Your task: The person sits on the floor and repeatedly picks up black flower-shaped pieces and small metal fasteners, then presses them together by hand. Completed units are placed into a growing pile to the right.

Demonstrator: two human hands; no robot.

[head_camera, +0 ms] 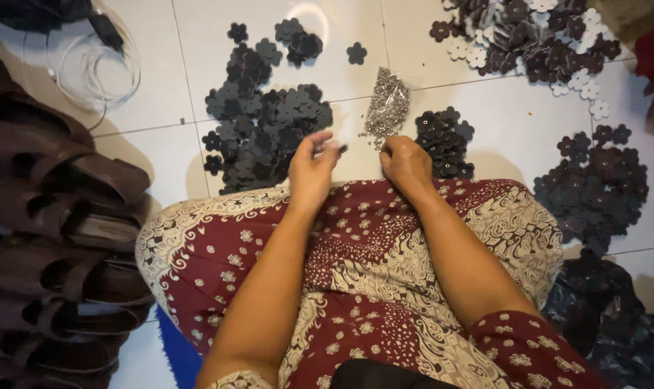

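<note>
Your left hand (311,169) pinches a small dark piece (340,149) between thumb and fingertips, lifted just above your lap so that it sits in front of your eyes; it is too small and blurred to tell exactly what it is. Your right hand (406,162) is curled downward with its fingers closed at the edge of the red patterned skirt (370,266), beside the left hand, but you cannot tell whether anything is held inside it. Just beyond both hands lies a heap of small silvery metal bits (386,108) on a clear bag, placed within easy reach of either hand. To its left spreads a wide pile of dark flower-shaped cutouts (265,122), and to its right a smaller stack of dark flowers with shiny centres (443,140), kept apart from the plain ones, which looks like sorting. Further right lies another spread of dark flowers (601,180), and at the top right a mixed heap of dark and white flowers (536,39). All of this rests on the white tiled floor (161,158). Along your left stands a row of brown sandals (53,216), and a coil of clear cord (96,65) lies at the top left.
</note>
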